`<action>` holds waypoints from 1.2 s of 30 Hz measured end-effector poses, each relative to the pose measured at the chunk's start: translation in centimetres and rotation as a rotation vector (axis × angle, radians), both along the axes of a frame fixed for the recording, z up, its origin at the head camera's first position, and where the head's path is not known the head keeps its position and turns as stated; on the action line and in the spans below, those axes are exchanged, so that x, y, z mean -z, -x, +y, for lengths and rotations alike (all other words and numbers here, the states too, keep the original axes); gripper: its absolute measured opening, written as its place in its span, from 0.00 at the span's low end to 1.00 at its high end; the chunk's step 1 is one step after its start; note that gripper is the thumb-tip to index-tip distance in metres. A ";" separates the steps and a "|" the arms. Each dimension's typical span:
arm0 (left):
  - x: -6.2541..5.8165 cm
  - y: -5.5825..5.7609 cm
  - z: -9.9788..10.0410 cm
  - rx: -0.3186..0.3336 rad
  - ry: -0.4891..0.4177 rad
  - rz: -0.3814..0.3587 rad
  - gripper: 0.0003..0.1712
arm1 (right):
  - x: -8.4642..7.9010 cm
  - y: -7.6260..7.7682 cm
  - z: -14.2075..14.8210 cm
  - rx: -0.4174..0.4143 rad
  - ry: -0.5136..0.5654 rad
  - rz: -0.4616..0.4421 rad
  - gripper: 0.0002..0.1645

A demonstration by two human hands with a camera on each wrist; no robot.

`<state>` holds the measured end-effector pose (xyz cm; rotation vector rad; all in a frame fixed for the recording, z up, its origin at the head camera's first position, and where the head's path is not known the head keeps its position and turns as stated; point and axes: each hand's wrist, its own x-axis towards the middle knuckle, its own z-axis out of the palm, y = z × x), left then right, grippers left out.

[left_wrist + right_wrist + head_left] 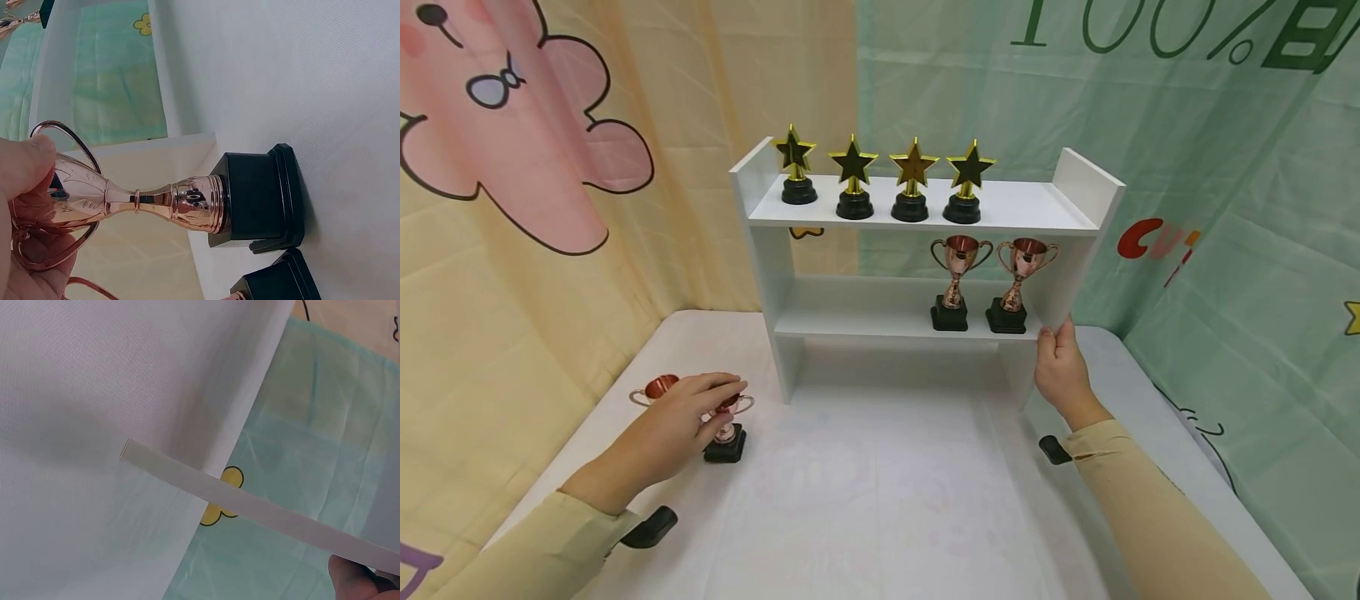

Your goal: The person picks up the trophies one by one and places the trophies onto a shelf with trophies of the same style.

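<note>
My left hand (673, 437) holds a rose-gold trophy cup (134, 200) by its bowl, thumb on one side and fingers on the other. Its black base (725, 444) stands upright on the white table, and my hand covers most of the bowl. A second trophy cup (661, 386) is just left of it, mostly behind the hand. My right hand (1062, 375) grips the right side panel of a white shelf (925, 325) near the middle board. In the right wrist view, fingers (353, 578) show at the edge of that panel (262, 509).
Several gold star trophies (853, 179) line the shelf's top board. Two rose-gold trophy cups (951, 283) (1013, 283) stand at the right of the middle board. Printed curtains (700, 167) hang behind and beside the white table (880, 500).
</note>
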<state>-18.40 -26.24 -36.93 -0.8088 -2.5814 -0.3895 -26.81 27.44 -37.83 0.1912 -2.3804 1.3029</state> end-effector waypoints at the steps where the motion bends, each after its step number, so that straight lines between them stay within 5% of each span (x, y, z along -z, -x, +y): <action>1: -0.1 -0.1 0.0 -0.007 -0.001 -0.021 0.26 | 0.0 0.0 0.0 0.001 0.001 -0.002 0.35; 7: -0.4 -0.3 -0.1 -0.040 -0.014 -0.121 0.26 | 0.0 0.0 0.0 -0.001 0.002 -0.008 0.35; 15: -0.4 -0.4 0.1 -0.050 -0.019 -0.124 0.25 | 0.0 -0.2 -0.1 0.001 -0.009 -0.026 0.35; 28: -1.0 -0.3 2.0 0.027 -0.096 0.038 0.24 | -0.1 -0.2 0.0 0.005 -0.003 -0.019 0.35; 36: -2.0 0.3 3.5 0.071 -0.146 0.062 0.24 | 0.0 -0.1 0.0 -0.006 0.005 -0.013 0.36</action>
